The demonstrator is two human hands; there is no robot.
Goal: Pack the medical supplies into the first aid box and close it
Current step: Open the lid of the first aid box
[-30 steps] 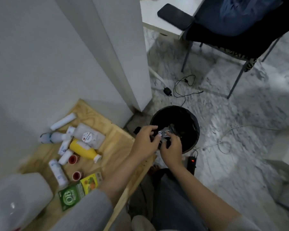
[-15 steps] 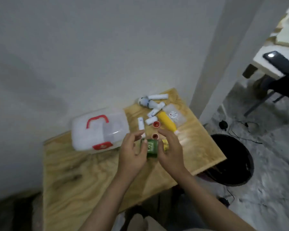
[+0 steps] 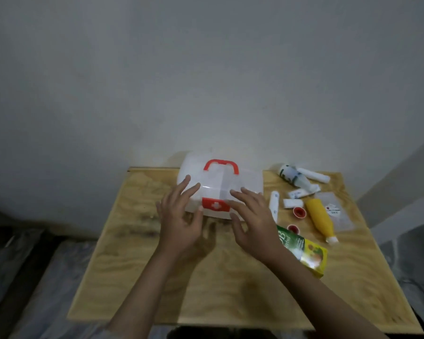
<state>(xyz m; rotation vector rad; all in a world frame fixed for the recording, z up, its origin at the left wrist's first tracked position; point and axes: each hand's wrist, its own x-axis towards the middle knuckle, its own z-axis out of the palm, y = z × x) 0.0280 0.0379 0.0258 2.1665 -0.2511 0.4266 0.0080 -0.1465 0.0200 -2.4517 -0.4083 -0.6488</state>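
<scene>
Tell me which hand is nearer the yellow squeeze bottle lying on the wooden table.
Right. The right hand hovers at the first aid box's front right, just left of the yellow squeeze bottle. The left hand is at the box's front left, farther away.

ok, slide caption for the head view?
Both open hands, left hand and right hand, reach the shut white plastic first aid box.

A plain room, likely in a home: a bare plywood surface (image 3: 225, 277) pushed against an unadorned grey-white wall (image 3: 206, 81), with a marbled stone floor (image 3: 416, 255) beside it.
</scene>
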